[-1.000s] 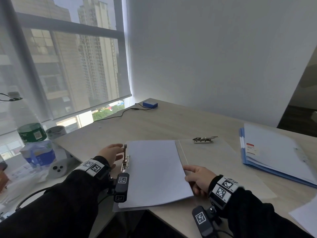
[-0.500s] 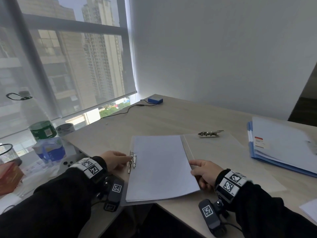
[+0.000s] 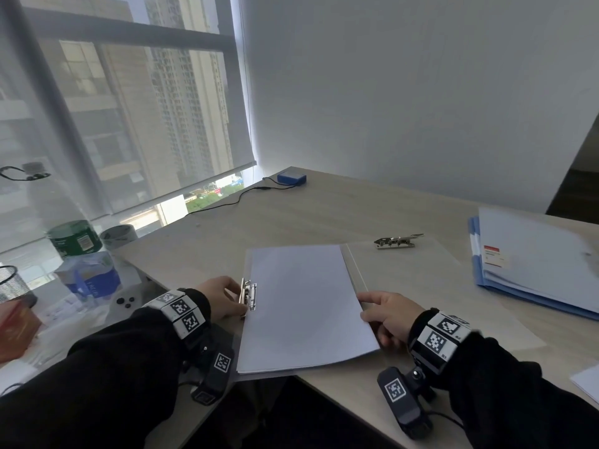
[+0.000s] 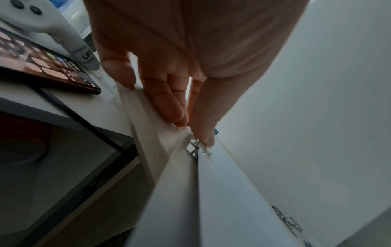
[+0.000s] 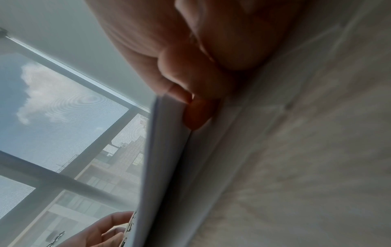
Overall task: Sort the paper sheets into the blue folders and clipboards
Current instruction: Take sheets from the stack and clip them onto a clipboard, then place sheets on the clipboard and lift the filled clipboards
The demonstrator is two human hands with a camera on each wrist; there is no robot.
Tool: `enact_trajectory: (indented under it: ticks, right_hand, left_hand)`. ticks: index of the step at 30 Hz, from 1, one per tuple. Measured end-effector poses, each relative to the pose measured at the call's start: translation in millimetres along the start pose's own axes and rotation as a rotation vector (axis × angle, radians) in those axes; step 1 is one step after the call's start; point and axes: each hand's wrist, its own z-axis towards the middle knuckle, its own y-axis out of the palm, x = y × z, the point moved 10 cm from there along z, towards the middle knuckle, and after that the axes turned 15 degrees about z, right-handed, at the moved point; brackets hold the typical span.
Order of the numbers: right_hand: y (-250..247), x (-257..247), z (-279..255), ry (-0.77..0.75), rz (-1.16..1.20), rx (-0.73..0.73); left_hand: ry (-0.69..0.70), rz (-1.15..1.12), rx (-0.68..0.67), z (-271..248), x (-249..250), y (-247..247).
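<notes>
An open folder lies flat on the desk, its cover looking grey. A stack of white paper sheets covers its left half. A metal clip sits at the stack's left edge, folded down. My left hand touches this clip: the thumb presses it and the straight fingers lie on the folder's edge. My right hand pinches the stack's right edge, thumb on top and fingers beneath. A second metal clip stands at the top of the bare right half. A pile of blue folders lies to the right.
A small blue box with a black cable sits at the desk's far corner. Left of the desk are a green-labelled bottle, a mesh cup and a phone. A loose sheet shows at the right edge.
The left clip's lever stood upright a second ago and now lies flat against the sheets. My left hand moved in onto it. My right hand kept its hold on the stack's edge.
</notes>
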Motion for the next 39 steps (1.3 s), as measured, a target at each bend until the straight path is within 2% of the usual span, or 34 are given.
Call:
enact_trajectory:
  ticks: [7,11,14,17,22,25,28,33,37,39]
  right_hand:
    - [2,-2,-3,0.001,0.000,-0.001]
    - [2,-1,-3,0.002,0.056,0.035]
    - [11,1,-1,0.007,0.114,0.041]
    - [34,-1,-1,0.002,0.212,-0.012]
    - [41,5,-18,0.018,0.475,-0.050]
    - [0,12,-42,0.002,0.482,0.035]
    - [-70,24,-78,-0.027,0.483,0.177]
    - [-195,61,-167,-0.081,0.485,0.494]
    - [-267,86,-247,-0.114,0.451,0.743]
    - [-298,97,-285,-0.128,0.424,0.874]
  left_hand:
    - [0.015,-0.007,0.020,-1,-2,1]
    - [-0.035,-0.194,-0.013,-4,-7,-7]
    - [-0.045,-0.308,0.097,-14,2,-31]
    - [0.034,-0.423,0.166,-32,38,-44]
    - [0.233,-0.517,0.044,-70,126,-20]
    - [0.321,-0.544,0.000,-83,172,-1]
    - [0.384,-0.558,-0.100,-89,225,32]
    - [0.470,-0.581,-0.266,-116,323,98]
    - [0.576,-0.559,-0.411,-153,399,155]
    - [0.643,-0.512,-0.437,-170,434,178]
